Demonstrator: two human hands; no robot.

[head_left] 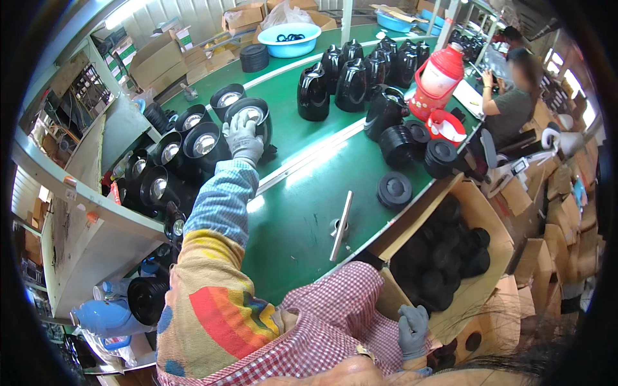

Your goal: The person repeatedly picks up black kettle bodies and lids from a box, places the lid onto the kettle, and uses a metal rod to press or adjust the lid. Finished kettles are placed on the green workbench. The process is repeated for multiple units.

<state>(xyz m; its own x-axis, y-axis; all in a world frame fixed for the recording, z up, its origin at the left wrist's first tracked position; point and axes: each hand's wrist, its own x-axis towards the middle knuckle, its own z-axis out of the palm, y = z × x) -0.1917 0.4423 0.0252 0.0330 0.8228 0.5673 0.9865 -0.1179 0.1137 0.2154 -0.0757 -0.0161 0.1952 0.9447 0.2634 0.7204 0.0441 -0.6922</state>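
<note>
My left hand [243,137], in a grey glove, reaches far across the green table. Its fingers close over the near rim of a black jug body [262,123] with a silvery inside. More such jug bodies [203,143] lie beside it to the left, their shiny round openings facing me. Low on the right, my right hand [412,329], gloved too, is curled closed beside the near side of a cardboard box [502,248]. What it holds, if anything, is hidden. Many round black parts [438,257] fill that box.
Glossy black jugs [313,93] stand at the back, next to a red flask [438,80]. Black lids [394,189] lie along the right edge. A metal bar [342,225] stands out from the table. A blue basin [290,40] is behind; a person [515,100] sits at far right.
</note>
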